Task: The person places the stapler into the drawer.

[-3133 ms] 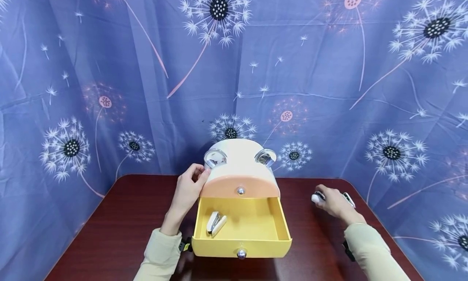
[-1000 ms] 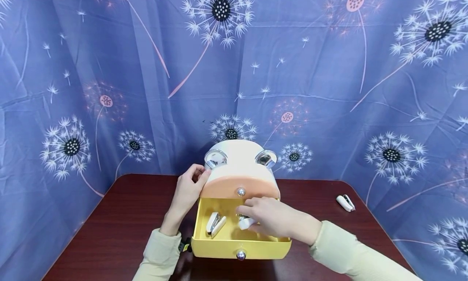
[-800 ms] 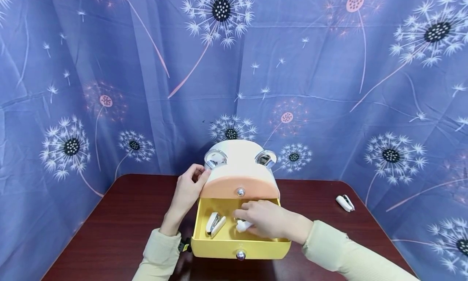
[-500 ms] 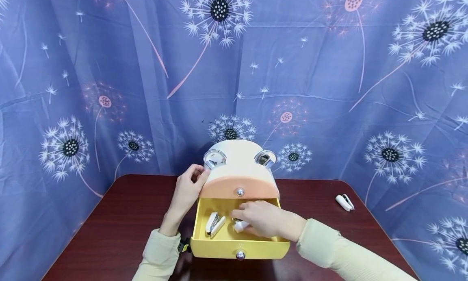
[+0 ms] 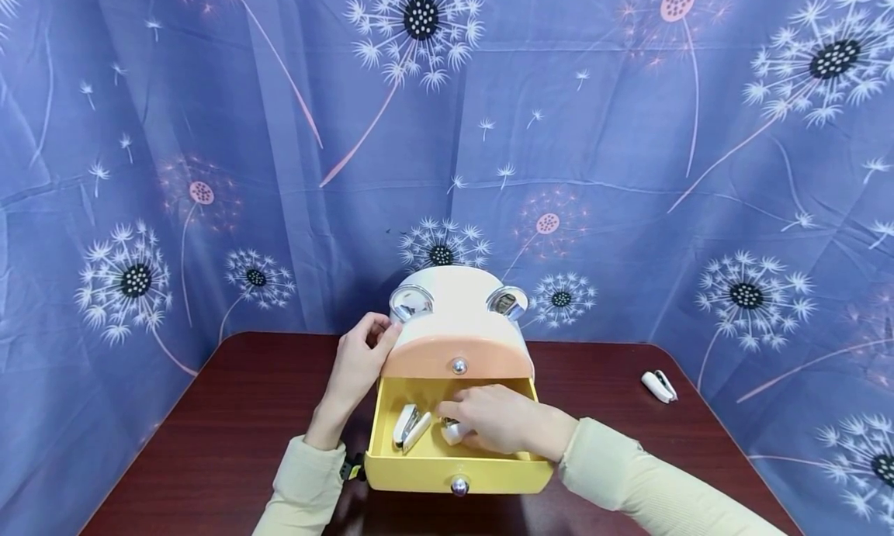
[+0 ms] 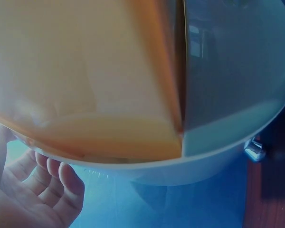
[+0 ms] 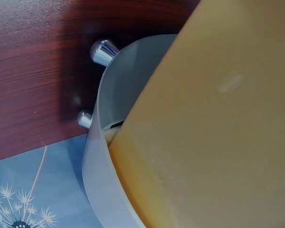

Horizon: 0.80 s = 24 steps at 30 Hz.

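Note:
My left hand [image 5: 359, 361] touches the upper left side of a white drawer cabinet [image 5: 457, 303] with two silver, eye-like ovals. In the left wrist view, the fingers of this hand [image 6: 42, 194] are loosely bent beside the cabinet's rim [image 6: 166, 164]. Below the peach drawer [image 5: 426, 357], a yellow drawer [image 5: 412, 474] is pulled out. Reaching inside it, my right hand [image 5: 499, 416] grips a white stapler [image 5: 455, 432], mostly covered by the fingers. Another white stapler [image 5: 403, 425], spread in a V, lies at the drawer's left. The right wrist view hides the right hand.
A third white stapler [image 5: 659, 387] lies near the right edge of the dark red table [image 5: 265, 412]. Blue dandelion-patterned curtains [image 5: 335, 210] close in behind and at both sides. A silver knob [image 5: 459, 486] sticks out from the yellow drawer's front.
My right hand has carried the gripped stapler from the table's right side into the yellow drawer, then slightly left and lower. My left hand and the cabinet have stayed in place.

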{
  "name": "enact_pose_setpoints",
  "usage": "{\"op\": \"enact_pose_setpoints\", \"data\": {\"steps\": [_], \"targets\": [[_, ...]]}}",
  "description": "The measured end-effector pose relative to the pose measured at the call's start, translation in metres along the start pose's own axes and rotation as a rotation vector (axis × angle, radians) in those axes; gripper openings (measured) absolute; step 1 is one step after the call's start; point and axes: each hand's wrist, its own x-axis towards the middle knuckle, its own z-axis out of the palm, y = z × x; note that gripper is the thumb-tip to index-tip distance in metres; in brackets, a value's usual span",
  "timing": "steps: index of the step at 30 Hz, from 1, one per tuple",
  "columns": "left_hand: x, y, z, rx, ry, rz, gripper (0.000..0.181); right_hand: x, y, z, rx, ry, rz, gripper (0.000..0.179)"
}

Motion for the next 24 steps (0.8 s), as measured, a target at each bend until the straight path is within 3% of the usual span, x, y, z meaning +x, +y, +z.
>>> {"op": "enact_pose_setpoints", "data": {"steps": [5, 10, 13, 18, 21, 24], "targets": [[0.000, 0.001, -0.001, 0.001, 0.002, -0.002, 0.020, -0.002, 0.000, 0.002, 0.012, 0.000, 0.020, 0.036], [0.000, 0.000, -0.001, -0.003, 0.000, -0.007, 0.019, -0.008, 0.001, -0.001, 0.066, -0.001, 0.041, 0.050], [0.000, 0.000, -0.001, -0.003, -0.002, -0.004, 0.019, -0.014, 0.002, -0.006, 0.147, 0.023, 0.036, 0.055], [0.001, 0.001, 0.000, 0.002, -0.002, 0.002, 0.019, -0.028, 0.003, -0.023, 0.351, 0.029, 0.025, 0.044], [0.001, 0.001, 0.000, 0.000, 0.000, 0.001, 0.019, -0.040, 0.004, -0.034, 0.446, 0.021, 0.083, 0.043], [0.000, 0.002, 0.000, 0.001, 0.000, -0.001, 0.019, -0.056, 0.006, -0.042, 0.474, 0.058, 0.151, 0.044]]}}
